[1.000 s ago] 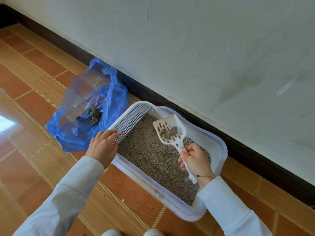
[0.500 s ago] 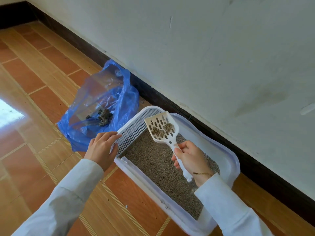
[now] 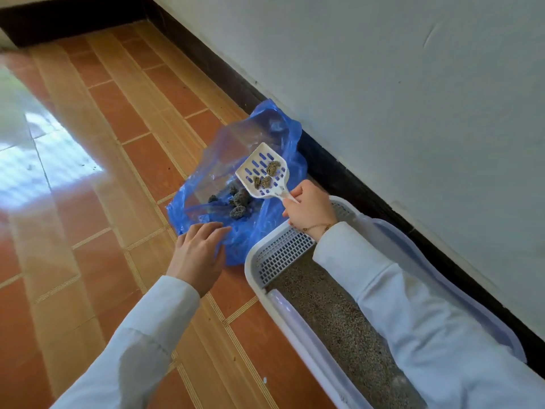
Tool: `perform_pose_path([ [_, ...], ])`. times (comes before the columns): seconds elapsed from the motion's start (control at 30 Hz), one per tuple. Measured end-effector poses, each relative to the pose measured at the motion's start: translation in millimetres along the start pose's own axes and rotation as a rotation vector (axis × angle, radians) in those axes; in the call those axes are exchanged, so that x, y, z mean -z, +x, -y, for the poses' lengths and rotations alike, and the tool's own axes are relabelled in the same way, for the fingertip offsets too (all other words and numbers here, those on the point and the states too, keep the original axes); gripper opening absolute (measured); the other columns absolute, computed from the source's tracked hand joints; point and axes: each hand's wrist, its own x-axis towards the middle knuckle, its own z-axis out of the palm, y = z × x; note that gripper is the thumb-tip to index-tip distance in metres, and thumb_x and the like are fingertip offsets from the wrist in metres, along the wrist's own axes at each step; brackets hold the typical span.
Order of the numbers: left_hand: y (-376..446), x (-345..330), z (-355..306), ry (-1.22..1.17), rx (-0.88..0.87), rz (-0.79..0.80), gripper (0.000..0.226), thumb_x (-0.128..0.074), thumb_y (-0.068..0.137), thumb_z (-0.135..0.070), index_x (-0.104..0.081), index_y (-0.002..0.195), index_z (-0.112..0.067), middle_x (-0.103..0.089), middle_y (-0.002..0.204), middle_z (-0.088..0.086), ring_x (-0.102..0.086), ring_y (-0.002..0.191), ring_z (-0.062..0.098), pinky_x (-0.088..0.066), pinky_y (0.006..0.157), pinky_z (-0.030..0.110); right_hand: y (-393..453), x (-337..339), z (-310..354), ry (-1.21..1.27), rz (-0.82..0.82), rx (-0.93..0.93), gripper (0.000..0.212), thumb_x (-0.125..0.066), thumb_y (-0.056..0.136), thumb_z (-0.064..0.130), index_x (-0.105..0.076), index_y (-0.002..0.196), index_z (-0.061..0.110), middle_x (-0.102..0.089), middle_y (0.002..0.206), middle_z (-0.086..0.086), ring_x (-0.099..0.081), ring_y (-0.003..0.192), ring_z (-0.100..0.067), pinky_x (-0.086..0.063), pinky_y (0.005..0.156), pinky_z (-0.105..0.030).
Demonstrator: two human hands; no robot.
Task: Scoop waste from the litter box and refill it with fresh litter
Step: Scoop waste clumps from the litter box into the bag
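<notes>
The white scoop (image 3: 262,172), carrying three clumps (image 3: 267,176), hangs over the open blue bag (image 3: 265,231), its handle gripped in the closed right hand (image 3: 309,209). The left hand (image 3: 198,255), fingers loosely spread, rests on the bag's near edge; darker clumps (image 3: 239,203) lie inside, and the litter box (image 3: 309,335) beside it holds grey litter (image 3: 339,320).

This looks like a room in a home, at floor level along a wall. The floor (image 3: 124,184) is laid with glossy orange-brown tiles edged in lighter strips, and daylight glares off it at the left. A plain off-white painted wall (image 3: 383,84) meets it above a dark skirting board (image 3: 224,81). A white plastic litter box (image 3: 298,320) filled with grey litter sits beside the wall, which points to a household with a cat.
</notes>
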Motion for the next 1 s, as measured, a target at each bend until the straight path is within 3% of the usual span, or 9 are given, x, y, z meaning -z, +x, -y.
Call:
perform_pose_path([
  [0.07,1,-2,3,-0.010,0.016,-0.014,0.035,-0.052,0.091,-0.018,-0.058,0.125,-0.021,-0.059,0.128,-0.002,-0.048,0.121,0.025,-0.039,0.096,0.043,11,-9,9,-0.149,0.008,0.056,0.021,-0.058,0.090,0.021,-0.051,0.105,0.009,-0.066,0.106,-0.015,-0.062,0.098,-0.036,-0.051,0.086,-0.046],
  [0.23,2,-7,8,-0.029,0.029,-0.010,0.035,-0.049,0.093,-0.020,-0.056,0.128,-0.021,-0.057,0.129,-0.002,-0.047,0.122,0.023,-0.038,0.097,0.041,24,-29,23,-0.601,-0.078,0.318,0.039,-0.056,0.088,0.008,-0.040,0.123,0.008,-0.065,0.106,-0.016,-0.062,0.095,-0.037,-0.038,0.065,-0.036],
  [0.33,3,-9,7,-0.032,0.023,0.001,0.036,-0.049,0.094,-0.021,-0.054,0.129,-0.021,-0.056,0.131,-0.003,-0.045,0.123,0.022,-0.038,0.097,0.040,26,-36,25,-0.871,-0.154,0.539,0.051,-0.056,0.087,0.002,-0.035,0.133,0.009,-0.064,0.106,-0.014,-0.060,0.096,-0.031,-0.042,0.069,-0.036],
  [0.5,2,-10,2,-0.040,-0.006,0.011,0.038,-0.048,0.093,-0.020,-0.054,0.130,-0.021,-0.055,0.132,-0.003,-0.044,0.124,0.022,-0.038,0.097,0.039,23,-38,25,-0.975,-0.248,0.653,0.039,-0.049,0.093,0.004,-0.037,0.130,0.008,-0.062,0.105,-0.015,-0.059,0.095,-0.029,-0.043,0.075,-0.035],
  [0.6,1,-9,-3,-0.032,-0.027,0.021,0.038,-0.048,0.094,-0.021,-0.052,0.132,-0.021,-0.053,0.133,-0.003,-0.043,0.126,0.021,-0.037,0.099,0.039,15,-24,21,-0.787,-0.238,0.542,0.047,-0.059,0.088,0.010,-0.039,0.130,0.009,-0.064,0.103,-0.015,-0.061,0.092,-0.031,-0.045,0.069,-0.037],
  [0.7,-1,-7,-12,-0.023,-0.048,0.034,0.039,-0.046,0.094,-0.022,-0.050,0.133,-0.022,-0.051,0.135,-0.003,-0.041,0.127,0.020,-0.036,0.101,0.039,-1,0,14,-0.380,-0.144,0.273,0.026,-0.058,0.087,0.013,-0.048,0.111,0.010,-0.066,0.094,-0.015,-0.064,0.082,-0.035,-0.046,0.062,-0.038],
  [0.77,-2,-7,-15,-0.019,-0.056,0.043,0.039,-0.046,0.095,-0.022,-0.050,0.134,-0.022,-0.050,0.137,-0.004,-0.040,0.128,0.020,-0.035,0.102,0.039,-14,15,5,-0.071,-0.080,0.090,0.016,-0.060,0.090,0.023,-0.054,0.094,0.009,-0.070,0.085,-0.012,-0.066,0.068,-0.024,-0.055,0.065,-0.040],
  [0.83,-4,-5,-23,-0.028,-0.074,0.054,0.039,-0.046,0.095,-0.022,-0.050,0.134,-0.022,-0.050,0.137,-0.003,-0.039,0.129,0.021,-0.035,0.102,0.040,-38,34,-11,0.167,-0.031,-0.083,0.020,-0.062,0.090,0.028,-0.058,0.089,0.009,-0.071,0.071,-0.008,-0.060,0.047,-0.012,-0.056,0.053,-0.031],
  [1.0,-8,-6,-44,-0.038,-0.124,0.080,0.038,-0.049,0.094,-0.022,-0.051,0.133,-0.022,-0.052,0.135,-0.001,-0.040,0.127,0.023,-0.035,0.100,0.042,-115,84,-71,0.243,0.015,-0.267,0.009,-0.060,0.089,0.013,-0.060,0.082,0.007,-0.072,0.064,-0.008,-0.059,0.044,-0.016,-0.050,0.046,-0.027],
])
